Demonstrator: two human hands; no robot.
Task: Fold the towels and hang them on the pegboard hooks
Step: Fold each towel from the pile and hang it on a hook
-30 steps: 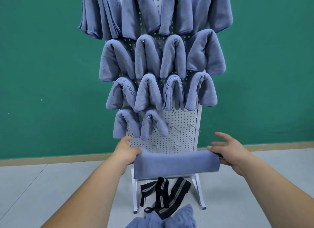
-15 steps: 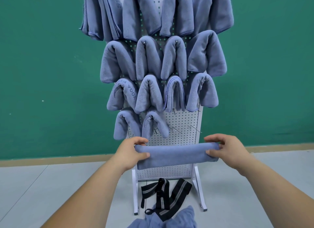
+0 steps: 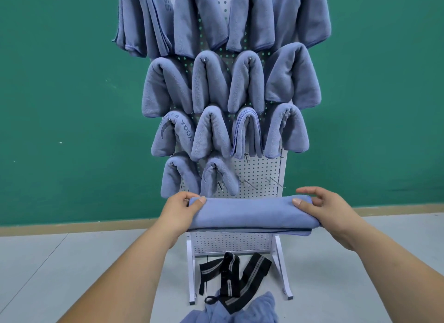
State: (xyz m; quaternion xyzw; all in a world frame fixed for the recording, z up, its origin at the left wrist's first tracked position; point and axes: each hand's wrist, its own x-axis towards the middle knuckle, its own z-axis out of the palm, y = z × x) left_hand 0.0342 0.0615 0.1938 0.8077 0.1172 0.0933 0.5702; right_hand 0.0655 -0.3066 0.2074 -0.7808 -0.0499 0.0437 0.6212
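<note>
1. The left hand [image 3: 182, 209], at 7 o'clock in the view, grips the left end of the blue folded microfibre towel [image 3: 249, 214], thumb on top and fingers curled behind it.
2. A second ago that towel was a broad flat band. It is now folded over into a thick, narrow strip and held level in front of the board's lower part, at 6 o'clock. I judge the folding done and the hanging next.
3. The right hand [image 3: 322, 209], at 5 o'clock, holds the right end with its thumb pressed on the front. Its fingers, curled half a second ago, now reach more loosely over the top.
4. The white perforated metal pegboard [image 3: 259, 176] is the holder here. Rows of folded blue hung towels [image 3: 211, 80] drape over its hooks, and the lowest row has only two, at the board's 7 o'clock.
5. At the board's 5 o'clock, bare wire hooks [image 3: 247, 183] stand free just above the held towel, so they are the likely target.
6. On the grey floor [image 3: 72, 262] at 6 o'clock lie black striped straps [image 3: 235, 274] and a loose blue cloth heap [image 3: 240, 310], probably more towels to fold.
</note>
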